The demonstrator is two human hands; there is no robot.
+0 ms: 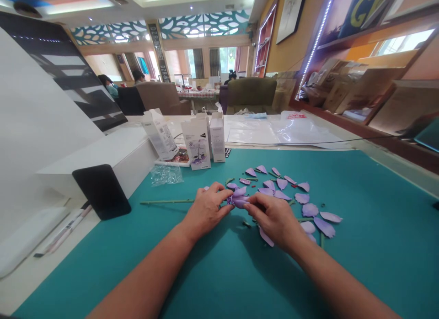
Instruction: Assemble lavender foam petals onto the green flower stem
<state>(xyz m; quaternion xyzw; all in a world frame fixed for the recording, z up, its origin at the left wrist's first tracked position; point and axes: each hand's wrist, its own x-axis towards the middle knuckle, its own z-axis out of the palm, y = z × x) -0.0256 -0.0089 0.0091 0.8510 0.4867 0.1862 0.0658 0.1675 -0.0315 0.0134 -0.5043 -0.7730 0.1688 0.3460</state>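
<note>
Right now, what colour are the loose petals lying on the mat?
The petals are pale lilac purple, best seen in the head view.

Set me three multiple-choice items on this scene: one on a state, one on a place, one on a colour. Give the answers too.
1. What do the left hand and right hand hold between them?
A. Scissors
B. A purple bloom
C. A pencil

2. Where does the green stem lie on the teal mat?
A. Left of the left hand
B. Right of the right hand
C. Along the mat's far edge

3. What colour are the loose petals?
A. Orange
B. Yellow
C. Lilac

Answers:
1. B: fingers of both hands pinch it.
2. A: it runs leftward from that hand.
3. C: they show lilac against the teal.
</note>
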